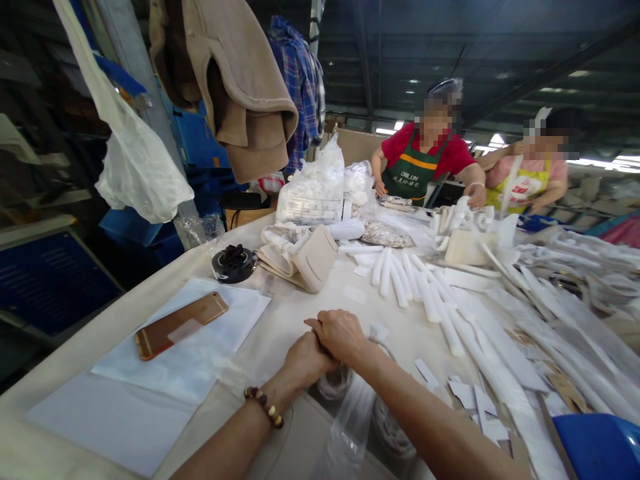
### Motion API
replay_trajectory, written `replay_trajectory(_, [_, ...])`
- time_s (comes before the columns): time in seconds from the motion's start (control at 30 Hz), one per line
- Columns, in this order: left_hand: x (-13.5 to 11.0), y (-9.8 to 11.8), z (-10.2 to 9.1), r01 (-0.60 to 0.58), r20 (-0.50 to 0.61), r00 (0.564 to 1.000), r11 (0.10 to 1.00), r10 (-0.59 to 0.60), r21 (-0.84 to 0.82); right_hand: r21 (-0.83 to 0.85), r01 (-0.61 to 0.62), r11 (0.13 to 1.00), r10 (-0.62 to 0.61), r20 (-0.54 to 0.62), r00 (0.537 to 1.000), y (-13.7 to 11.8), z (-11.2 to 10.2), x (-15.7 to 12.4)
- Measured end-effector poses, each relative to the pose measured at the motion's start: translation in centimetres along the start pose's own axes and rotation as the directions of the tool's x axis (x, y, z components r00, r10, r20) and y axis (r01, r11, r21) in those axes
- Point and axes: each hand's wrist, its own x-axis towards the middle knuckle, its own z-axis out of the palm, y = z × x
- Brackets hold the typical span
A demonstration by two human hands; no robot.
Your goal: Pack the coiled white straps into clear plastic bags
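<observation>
My left hand (306, 361), with a beaded bracelet (264, 407) at the wrist, is closed over the near middle of the table. My right hand (342, 335) is closed too and lies against it, the fingers of both curled inward. Whatever is between them is hidden. Just below and beside the hands are a clear plastic strip (350, 417) and coiled pale pieces in clear wrapping (393, 427). A beige panel (290, 443) lies under my forearms.
A phone (183, 325) rests on white sheets (120, 423) to the left. Beyond are a black tape roll (234, 264), a beige bag (305, 257) and white rolled tubes (400, 277). Paper scraps (475, 400) lie right. Two people (425, 160) work across the table.
</observation>
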Motion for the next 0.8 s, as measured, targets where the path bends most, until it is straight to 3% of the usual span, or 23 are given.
replay_trajectory(0.2, [-0.7, 0.0, -0.3, -0.011, 0.026, 1.000, 0.999, 0.012, -0.036, 0.048, -0.011, 0.999, 0.010, 0.022, 1.000, 0.8, 0.9, 1.4])
replay_trajectory(0.57, [-1.4, -0.1, -0.7, -0.015, -0.001, 1.000, 0.997, 0.015, 0.076, 0.217, -0.064, 0.974, 0.054, 0.054, 0.997, 1.6, 1.7, 2.4])
replay_trajectory(0.67, [-1.7, 0.1, -0.9, -0.006, -0.026, 1.000, 0.993, 0.010, 0.121, 0.293, -0.081, 0.953, 0.056, 0.091, 0.994, 2.3, 0.3, 2.1])
replay_trajectory(0.8, [-2.6, 0.1, -1.6, -0.059, -0.091, 0.993, 0.985, 0.075, 0.164, 0.393, -0.110, 0.913, 0.102, 0.041, 0.994, 6.6, -3.7, -1.4])
